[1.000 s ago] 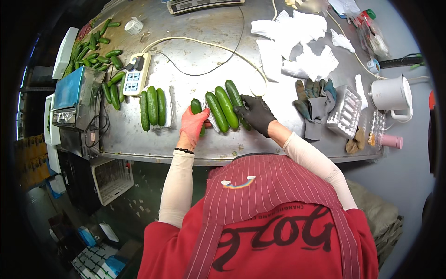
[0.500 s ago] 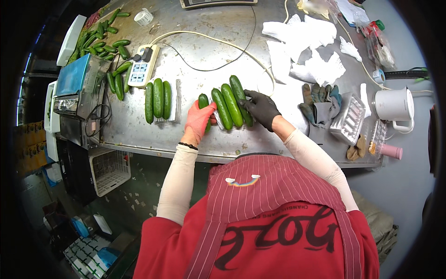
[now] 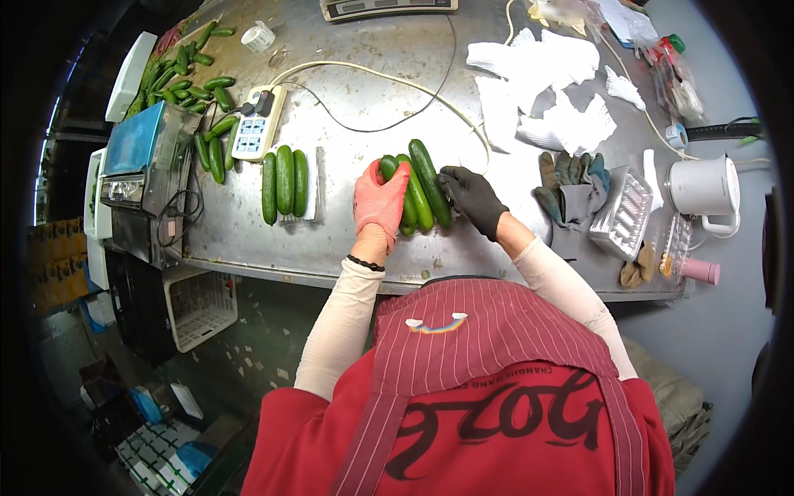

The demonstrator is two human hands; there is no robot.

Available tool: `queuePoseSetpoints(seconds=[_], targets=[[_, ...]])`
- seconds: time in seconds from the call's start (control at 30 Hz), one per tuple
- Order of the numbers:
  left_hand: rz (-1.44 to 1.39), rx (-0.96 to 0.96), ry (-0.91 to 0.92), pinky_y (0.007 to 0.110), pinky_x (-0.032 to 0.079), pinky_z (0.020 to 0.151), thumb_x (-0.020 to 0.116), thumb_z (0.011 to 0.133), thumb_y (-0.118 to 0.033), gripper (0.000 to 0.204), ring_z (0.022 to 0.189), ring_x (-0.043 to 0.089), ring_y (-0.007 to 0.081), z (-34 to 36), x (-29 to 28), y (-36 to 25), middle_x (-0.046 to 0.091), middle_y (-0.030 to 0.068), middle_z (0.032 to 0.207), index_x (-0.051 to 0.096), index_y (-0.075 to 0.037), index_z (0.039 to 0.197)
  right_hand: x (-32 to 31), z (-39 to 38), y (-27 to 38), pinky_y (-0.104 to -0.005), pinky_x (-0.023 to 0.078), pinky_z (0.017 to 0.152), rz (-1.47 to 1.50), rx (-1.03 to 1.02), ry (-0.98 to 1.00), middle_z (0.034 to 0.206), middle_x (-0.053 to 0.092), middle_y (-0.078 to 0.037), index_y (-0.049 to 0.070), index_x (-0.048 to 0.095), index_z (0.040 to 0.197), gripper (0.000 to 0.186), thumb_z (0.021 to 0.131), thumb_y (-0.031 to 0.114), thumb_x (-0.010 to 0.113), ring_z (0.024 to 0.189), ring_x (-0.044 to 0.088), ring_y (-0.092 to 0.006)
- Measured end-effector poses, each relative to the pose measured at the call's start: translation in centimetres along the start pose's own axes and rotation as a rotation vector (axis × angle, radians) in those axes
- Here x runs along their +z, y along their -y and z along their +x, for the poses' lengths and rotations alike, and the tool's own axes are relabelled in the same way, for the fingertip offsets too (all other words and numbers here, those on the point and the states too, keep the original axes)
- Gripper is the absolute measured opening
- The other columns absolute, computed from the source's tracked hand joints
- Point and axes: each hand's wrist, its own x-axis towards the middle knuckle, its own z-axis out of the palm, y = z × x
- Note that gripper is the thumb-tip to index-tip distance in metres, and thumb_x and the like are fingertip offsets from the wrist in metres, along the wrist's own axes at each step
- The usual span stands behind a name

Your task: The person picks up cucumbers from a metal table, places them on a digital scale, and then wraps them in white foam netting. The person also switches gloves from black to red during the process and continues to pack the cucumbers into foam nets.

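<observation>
My left hand (image 3: 380, 201), in a coral-pink glove, is closed around a cucumber (image 3: 388, 167) at the left side of a small group; the palm hides most of it. Next to it lie a middle cucumber (image 3: 420, 203) and a right-hand cucumber (image 3: 429, 183), slanting side by side. My right hand (image 3: 473, 201), black-gloved, rests its bent fingertips against the right-hand cucumber's side without wrapping it; the fingers look slightly apart. To the left, several cucumbers (image 3: 284, 180) stand in a row beside a white ribbed strip (image 3: 313, 188).
A power strip (image 3: 260, 124) with a pale cable lies behind the row. Loose small cucumbers (image 3: 186, 87) pile at far left, near a blue-topped machine (image 3: 142, 147). White netting sleeves (image 3: 538, 74), grey gloves (image 3: 571, 190), a clear tray (image 3: 622, 213) and a kettle (image 3: 703, 188) occupy the right.
My left hand has moved right with its cucumber, bringing it against the group. My right hand has drawn back slightly to the right, off the top of the right-hand cucumber.
</observation>
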Motion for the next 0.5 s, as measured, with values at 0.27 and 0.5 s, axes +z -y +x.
queuePoseSetpoints(seconds=[0.27,0.5], targets=[[0.079,0.01,-0.152,0.033,0.047,0.089,0.062,0.092,-0.037,0.056,0.1,0.058,0.0227,-0.5,-0.2,0.9,0.058,0.0175,0.114,0.054,0.002,0.131,0.5,-0.3,0.1,-0.0415,0.044,0.098,-0.159,-0.096,-0.18,0.122,0.058,-0.026,0.0,0.05,0.134,0.051,0.098,0.037,0.049,0.112,0.057,-0.0375],[0.263,0.255,-0.113,0.042,0.028,0.112,0.05,0.097,-0.026,0.05,0.132,0.038,0.0375,-1.9,1.8,5.6,0.044,0.0222,0.142,0.044,-0.002,0.141,2.8,-1.5,-0.7,-0.0468,0.042,0.099,-0.331,-0.108,-0.069,0.122,0.052,-0.03,0.01,0.034,0.148,0.056,0.099,0.034,0.046,0.114,0.052,-0.0442]])
